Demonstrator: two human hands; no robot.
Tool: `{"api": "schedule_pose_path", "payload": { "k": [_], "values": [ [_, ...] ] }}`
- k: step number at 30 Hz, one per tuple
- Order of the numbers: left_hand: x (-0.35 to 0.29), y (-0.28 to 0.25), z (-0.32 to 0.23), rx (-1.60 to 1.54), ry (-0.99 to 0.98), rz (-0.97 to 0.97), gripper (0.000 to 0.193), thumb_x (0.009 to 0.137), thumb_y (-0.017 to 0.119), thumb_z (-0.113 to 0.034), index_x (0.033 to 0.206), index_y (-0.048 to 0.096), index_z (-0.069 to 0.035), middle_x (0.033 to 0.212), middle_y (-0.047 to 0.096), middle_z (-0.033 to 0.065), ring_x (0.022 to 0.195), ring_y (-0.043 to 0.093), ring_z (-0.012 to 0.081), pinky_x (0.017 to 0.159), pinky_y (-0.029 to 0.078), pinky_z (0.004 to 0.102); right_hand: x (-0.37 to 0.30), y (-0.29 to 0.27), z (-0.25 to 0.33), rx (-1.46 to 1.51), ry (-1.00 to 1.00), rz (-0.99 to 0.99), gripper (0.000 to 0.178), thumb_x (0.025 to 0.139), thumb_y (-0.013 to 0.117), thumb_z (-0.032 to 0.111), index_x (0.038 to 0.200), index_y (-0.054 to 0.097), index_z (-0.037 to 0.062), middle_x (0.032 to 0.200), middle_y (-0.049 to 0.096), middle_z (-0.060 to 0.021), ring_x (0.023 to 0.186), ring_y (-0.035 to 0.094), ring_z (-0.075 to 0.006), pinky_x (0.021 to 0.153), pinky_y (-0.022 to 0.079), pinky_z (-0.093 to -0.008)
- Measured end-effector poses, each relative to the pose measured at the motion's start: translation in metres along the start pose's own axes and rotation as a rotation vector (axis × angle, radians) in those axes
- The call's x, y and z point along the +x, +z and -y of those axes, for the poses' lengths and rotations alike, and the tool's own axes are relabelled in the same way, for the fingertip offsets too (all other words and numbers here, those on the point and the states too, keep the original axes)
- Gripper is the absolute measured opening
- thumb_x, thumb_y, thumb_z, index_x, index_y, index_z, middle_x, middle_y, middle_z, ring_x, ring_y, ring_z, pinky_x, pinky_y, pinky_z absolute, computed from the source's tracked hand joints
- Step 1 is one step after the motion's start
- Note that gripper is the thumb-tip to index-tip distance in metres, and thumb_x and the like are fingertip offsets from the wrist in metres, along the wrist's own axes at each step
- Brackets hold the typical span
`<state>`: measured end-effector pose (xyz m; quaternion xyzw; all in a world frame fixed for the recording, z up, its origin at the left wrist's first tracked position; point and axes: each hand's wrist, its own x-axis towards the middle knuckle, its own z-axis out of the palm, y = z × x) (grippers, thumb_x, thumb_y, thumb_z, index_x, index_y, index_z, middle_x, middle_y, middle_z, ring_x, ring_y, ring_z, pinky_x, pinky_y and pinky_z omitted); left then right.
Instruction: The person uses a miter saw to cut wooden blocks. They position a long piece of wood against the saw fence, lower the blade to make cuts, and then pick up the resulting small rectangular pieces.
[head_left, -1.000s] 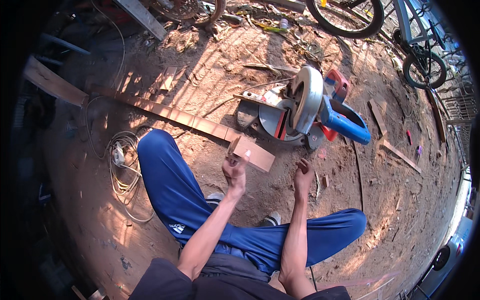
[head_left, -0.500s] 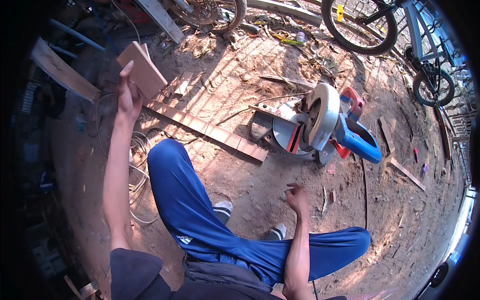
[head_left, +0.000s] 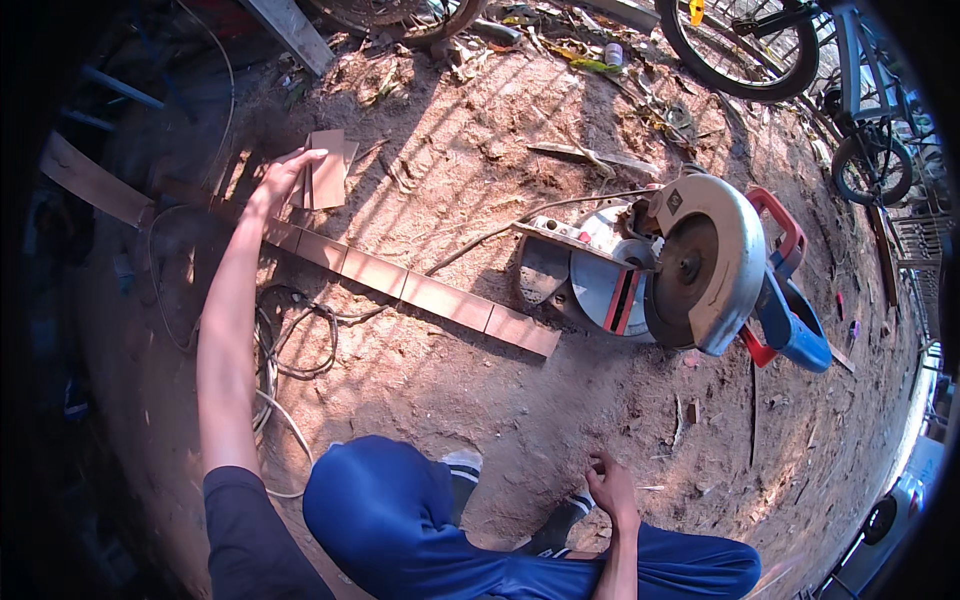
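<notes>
Out at the far left, my left hand grips flat wooden pieces, its thumb laid across their face. They are low by the ground, with the edge of another wooden piece showing behind them; whether these touch is unclear. Just below that hand runs a row of wooden blocks, end to end on the dirt. My right hand hovers over my right leg, fingers loosely curled and apart, with nothing seen in it. To the right stands a miter saw with a round blade guard and a blue handle.
Coiled cable lies left of my knee, and a dark cord runs to the saw. A long plank leans in from the left. Bicycles stand along the far right. Leaves and wood scraps litter the dirt.
My left hand has lowered the wooden pieces from raised to near the ground, beside the piece lying there. The view has shifted, and my right hand stays near my leg.
</notes>
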<state>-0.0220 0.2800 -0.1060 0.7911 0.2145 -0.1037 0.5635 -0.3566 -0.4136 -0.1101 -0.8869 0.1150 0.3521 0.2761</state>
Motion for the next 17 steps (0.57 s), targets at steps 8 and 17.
{"api": "schedule_pose_path", "payload": {
  "k": [8, 17],
  "values": [
    [0.048, 0.026, 0.002, 0.260, -0.113, -0.142, 0.076, 0.075, 0.087, -0.048, 0.131, 0.068, 0.000, 0.118, 0.074, 0.0150, 0.110, 0.070, 0.0242, 0.102, 0.054, 0.0380, -0.010, 0.008, 0.018, -0.048, 0.007, 0.008, 0.037, 0.091, 0.067, 0.017, 0.125, 0.066, 0.0031, 0.101, 0.076, -0.0196, 0.098, 0.073, -0.0382, 0.088, 0.056, -0.0457],
    [0.012, 0.076, 0.000, 0.917, 0.234, -0.793, 0.097, 0.081, 0.083, -0.045, 0.156, 0.035, -0.006, 0.152, 0.041, 0.0225, 0.128, 0.055, 0.0455, 0.107, 0.047, 0.0520, -0.018, 0.027, 0.045, 0.115, 0.004, 0.011, 0.035, 0.091, 0.066, 0.011, 0.124, 0.065, 0.0001, 0.099, 0.075, -0.0214, 0.094, 0.074, -0.0365, 0.086, 0.056, -0.0456]
  ]
}}
